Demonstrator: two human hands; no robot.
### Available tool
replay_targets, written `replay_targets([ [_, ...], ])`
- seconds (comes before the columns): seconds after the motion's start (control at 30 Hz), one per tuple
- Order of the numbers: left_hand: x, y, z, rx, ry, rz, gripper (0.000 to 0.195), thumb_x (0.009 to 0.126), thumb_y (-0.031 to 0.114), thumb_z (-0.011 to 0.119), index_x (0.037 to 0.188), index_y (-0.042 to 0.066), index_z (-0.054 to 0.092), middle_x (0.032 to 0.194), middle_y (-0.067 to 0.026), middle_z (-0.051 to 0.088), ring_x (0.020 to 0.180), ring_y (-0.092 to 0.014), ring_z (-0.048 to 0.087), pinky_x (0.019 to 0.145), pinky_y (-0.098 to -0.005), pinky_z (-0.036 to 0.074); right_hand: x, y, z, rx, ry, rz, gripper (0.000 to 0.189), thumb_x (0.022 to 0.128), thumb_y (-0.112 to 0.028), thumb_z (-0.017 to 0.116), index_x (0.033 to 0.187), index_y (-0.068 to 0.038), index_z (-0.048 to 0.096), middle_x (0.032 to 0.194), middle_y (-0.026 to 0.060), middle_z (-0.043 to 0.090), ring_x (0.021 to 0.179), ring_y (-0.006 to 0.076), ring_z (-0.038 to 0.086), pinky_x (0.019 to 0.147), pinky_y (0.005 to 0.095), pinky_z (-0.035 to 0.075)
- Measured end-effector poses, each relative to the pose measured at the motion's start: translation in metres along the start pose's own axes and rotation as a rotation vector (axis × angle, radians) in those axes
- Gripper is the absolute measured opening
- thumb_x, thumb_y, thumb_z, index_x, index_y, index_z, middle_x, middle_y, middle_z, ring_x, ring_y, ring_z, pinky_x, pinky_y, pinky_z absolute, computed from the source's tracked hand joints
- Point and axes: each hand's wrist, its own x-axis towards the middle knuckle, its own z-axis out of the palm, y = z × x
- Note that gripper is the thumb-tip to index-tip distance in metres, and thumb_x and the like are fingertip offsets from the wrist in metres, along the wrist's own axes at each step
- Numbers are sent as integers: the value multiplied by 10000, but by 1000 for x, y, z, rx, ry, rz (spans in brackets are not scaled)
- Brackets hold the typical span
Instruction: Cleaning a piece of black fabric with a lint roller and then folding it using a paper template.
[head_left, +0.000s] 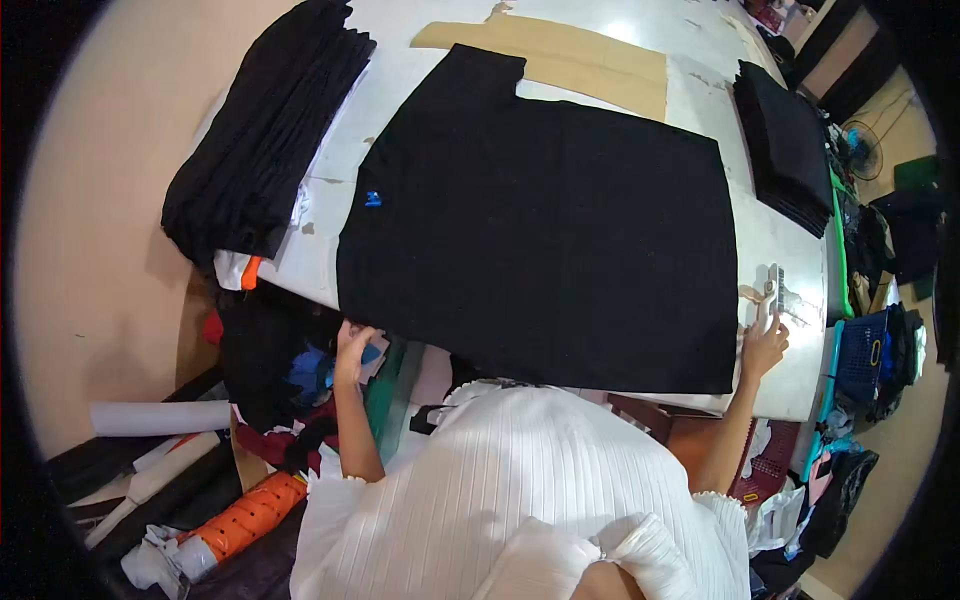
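Observation:
A black T-shirt (555, 240) lies spread flat on the white table (795, 360), its hem towards the right. A small blue label (373, 199) shows near its neck end on the left. At the shirt's lower left corner, by the table's front edge, my left hand (352, 352) has its fingers curled at the cloth edge; the fingertips are partly hidden. To the right of the hem, my right hand (763, 351) has its fingers on the pale handle of a brush (772, 292) with dark bristles, which lies on the tabletop.
Stacked black garments (270, 135) lie at the table's left edge. A folded black pile (784, 150) sits at the right. Behind the shirt is a brown paper pattern piece (585, 60). Orange-wrapped rolls (251, 517) lie on the lower left; a blue basket (861, 360) stands right.

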Motion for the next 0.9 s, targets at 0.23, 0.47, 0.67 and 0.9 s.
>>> replay_targets([
  [0.23, -33, -9, 6, 144, 13, -115, 335, 785, 297, 620, 1055, 102, 575, 1007, 11, 575, 905, -121, 493, 791, -305, 365, -36, -7, -14, 399, -465, 137, 552, 762, -392, 640, 1073, 45, 509, 894, 213, 572, 845, 359, 550, 733, 373, 440],
  [0.47, -48, 42, -5, 405, 4, -141, 297, 763, 287, 667, 609, 76, 526, 628, 47, 467, 611, -80, 435, 593, -243, 354, 11, 15, -28, 725, -1204, 110, 532, 773, -417, 628, 938, 88, 598, 807, 81, 603, 733, 139, 537, 676, 304, 440],
  [0.67, 41, 197, 10, 116, 186, 374, 446, 829, 237, 580, 1171, -37, 496, 1139, -80, 522, 1062, -160, 476, 945, -259, 321, 137, -41, -37, 738, -949, -82, 570, 847, -438, 515, 1153, 44, 515, 1117, 126, 558, 1055, 215, 500, 920, 317, 363],
  [0.9, 117, 453, 55, -393, -147, 686, 375, 867, 203, 554, 1149, -40, 510, 1124, -102, 559, 1031, -199, 527, 923, -300, 399, 317, -124, -150, 1463, -452, -155, 464, 839, -192, 554, 1282, -117, 440, 1277, 57, 460, 1122, 170, 465, 953, 307, 360],
])
